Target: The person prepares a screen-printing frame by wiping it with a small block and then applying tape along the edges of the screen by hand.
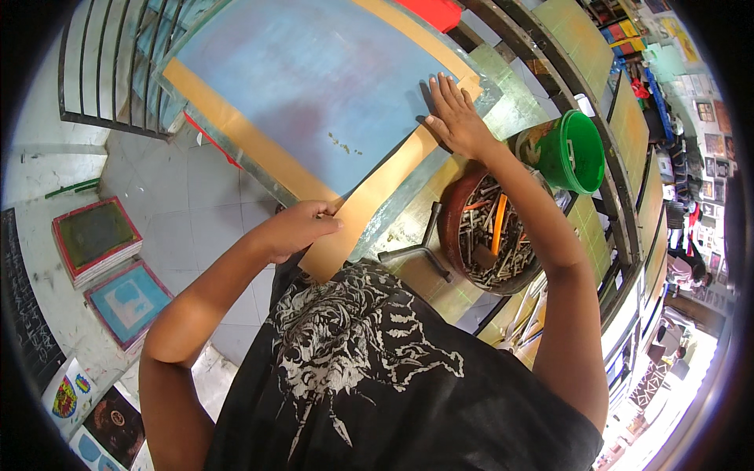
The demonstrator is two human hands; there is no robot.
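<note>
A wide strip of brown tape (382,184) runs along the near edge of a large flat screen (314,86) with a light-blue surface. My left hand (302,229) pinches the strip near its lower-left end, which is lifted and hangs toward my shirt. At the other end of the strip, my right hand (458,118) lies flat with fingers stretched out, near the screen's right corner. Brown tape also covers the screen's left edge and far edge. A few small dark yellowish specks (344,144) mark the blue surface near the strip.
Right of the screen stand a round reddish tub (455,224) full of small sticklike pieces with an orange-handled tool, and a green bucket (583,153). A bent black metal piece (424,247) lies beside the tub. Small framed screens (98,235) lean at the left; a barred rack (118,63) stands beyond.
</note>
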